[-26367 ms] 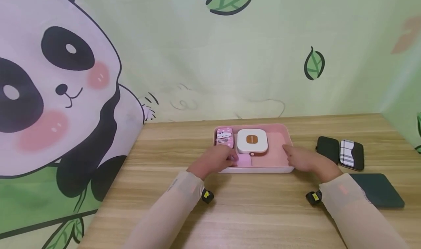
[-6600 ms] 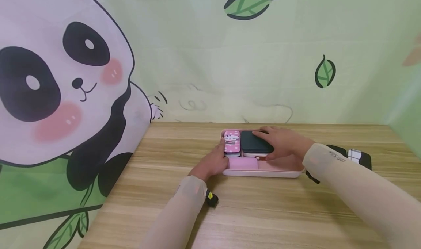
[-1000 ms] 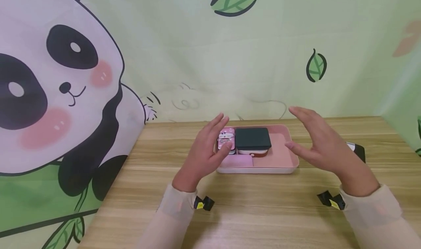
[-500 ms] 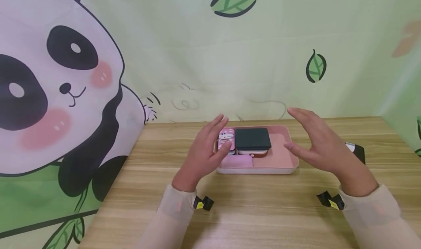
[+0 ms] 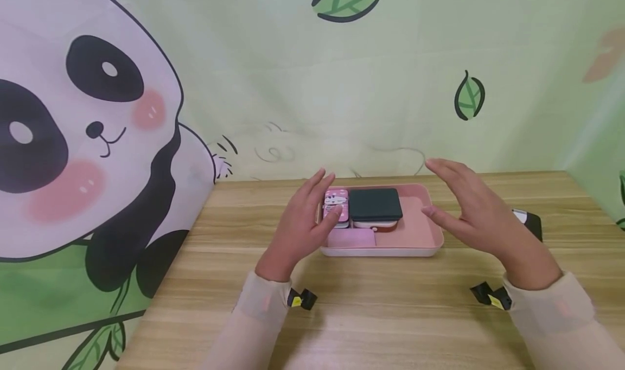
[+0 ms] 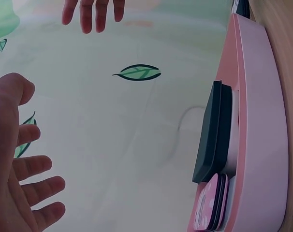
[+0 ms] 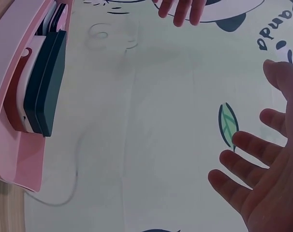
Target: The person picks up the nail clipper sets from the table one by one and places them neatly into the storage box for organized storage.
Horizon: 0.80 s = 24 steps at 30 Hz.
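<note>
A pink tray (image 5: 415, 253) with a white outer wall stands near the back of the table. Inside, a dark green flat case (image 5: 375, 204) lies on a white-and-brown rounded box (image 7: 20, 92). At the tray's left are a pink patterned small case (image 6: 203, 212) and, in front of it, a flat lilac piece (image 5: 352, 237). My left hand (image 5: 303, 223) hovers before the tray's left end, fingers straight, partly covering the pink case. My right hand (image 5: 480, 221) is raised off the tray's right end, thumb and fingers spread. Neither hand holds anything.
On the right of the wooden table (image 5: 390, 310), a black case with a white part (image 5: 533, 226) is partly hidden behind my right hand. A printed cloth (image 5: 273, 77) with a panda and leaves hangs behind the table.
Since the oldest frame, the dark green case has gone from the table's right onto the white box. Both hands have since drawn back from the tray. Over the last second they barely move.
</note>
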### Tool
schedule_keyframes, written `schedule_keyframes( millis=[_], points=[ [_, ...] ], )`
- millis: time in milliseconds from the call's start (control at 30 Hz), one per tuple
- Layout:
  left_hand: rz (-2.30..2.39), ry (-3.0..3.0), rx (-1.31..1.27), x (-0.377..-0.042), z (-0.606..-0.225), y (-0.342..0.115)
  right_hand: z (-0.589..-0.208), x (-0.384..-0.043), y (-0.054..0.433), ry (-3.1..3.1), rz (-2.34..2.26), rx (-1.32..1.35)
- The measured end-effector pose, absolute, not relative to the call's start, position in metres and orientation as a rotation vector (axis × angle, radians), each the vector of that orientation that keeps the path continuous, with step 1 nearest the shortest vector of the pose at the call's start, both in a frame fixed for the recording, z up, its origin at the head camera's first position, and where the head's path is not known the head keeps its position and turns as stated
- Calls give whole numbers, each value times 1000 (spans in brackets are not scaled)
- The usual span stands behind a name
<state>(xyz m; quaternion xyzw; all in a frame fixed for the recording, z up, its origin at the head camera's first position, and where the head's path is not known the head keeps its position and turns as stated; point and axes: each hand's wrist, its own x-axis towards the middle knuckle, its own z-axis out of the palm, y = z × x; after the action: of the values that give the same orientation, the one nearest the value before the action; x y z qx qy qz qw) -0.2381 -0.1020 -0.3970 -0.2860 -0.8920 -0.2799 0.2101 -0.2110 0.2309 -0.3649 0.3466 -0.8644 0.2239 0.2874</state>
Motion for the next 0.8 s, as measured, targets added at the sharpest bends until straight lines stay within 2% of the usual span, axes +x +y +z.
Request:
schedule_keyframes(
  millis=[800],
  points=[
    [-759,-2584,-719,-248,-413,-103,-364,-215,233,-2353,611,915]
  ],
)
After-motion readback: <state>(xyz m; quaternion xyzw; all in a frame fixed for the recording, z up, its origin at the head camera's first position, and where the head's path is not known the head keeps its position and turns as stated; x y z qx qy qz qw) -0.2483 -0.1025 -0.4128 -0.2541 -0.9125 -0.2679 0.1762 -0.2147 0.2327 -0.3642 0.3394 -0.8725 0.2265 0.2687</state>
